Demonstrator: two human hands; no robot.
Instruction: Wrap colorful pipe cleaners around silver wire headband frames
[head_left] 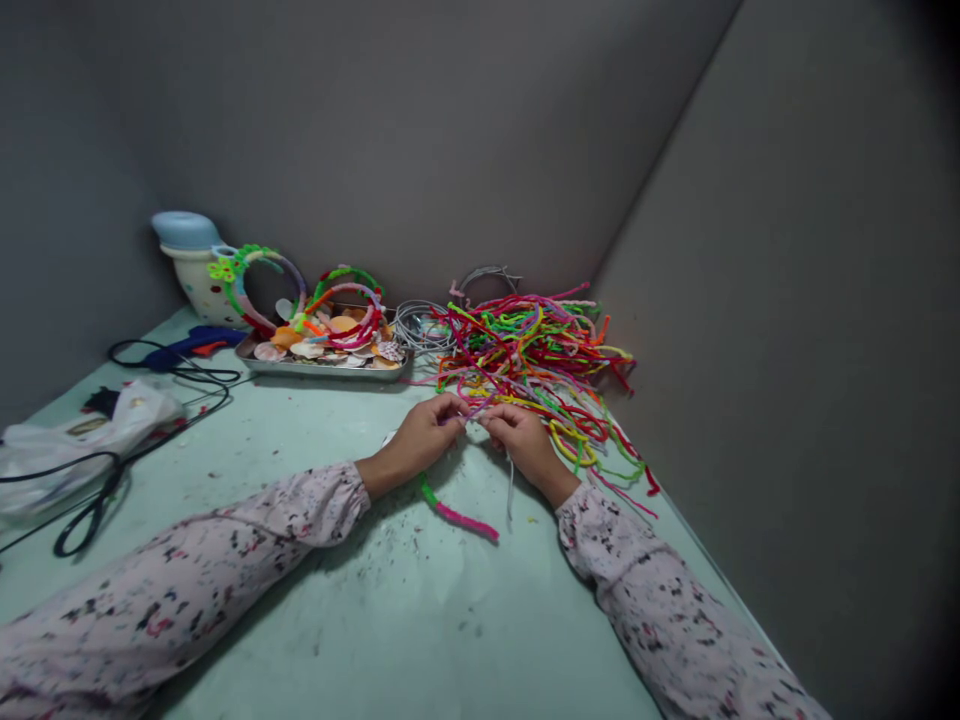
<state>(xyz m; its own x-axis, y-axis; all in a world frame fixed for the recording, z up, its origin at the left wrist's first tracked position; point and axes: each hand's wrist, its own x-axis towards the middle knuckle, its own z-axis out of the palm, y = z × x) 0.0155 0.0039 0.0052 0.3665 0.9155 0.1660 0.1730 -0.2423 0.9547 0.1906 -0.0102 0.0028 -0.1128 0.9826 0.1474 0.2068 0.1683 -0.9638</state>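
Observation:
My left hand (424,435) and my right hand (521,440) meet at the near edge of a tangled pile of coloured pipe cleaners (540,360). Both hands have their fingers pinched on a pale lilac pipe cleaner (474,412) stretched between them. A green and pink pipe cleaner (457,512) lies on the table below my left wrist. A thin white strand (511,490) hangs down beside my right wrist. Both arms wear floral sleeves.
A metal tray (322,368) with shells and wrapped hoops sits at the back. Behind it stands a white pot with a blue lid (187,260). A blue glue gun (199,345), black scissors (90,515), a plastic bag (82,440) and cords lie left. Grey walls close in.

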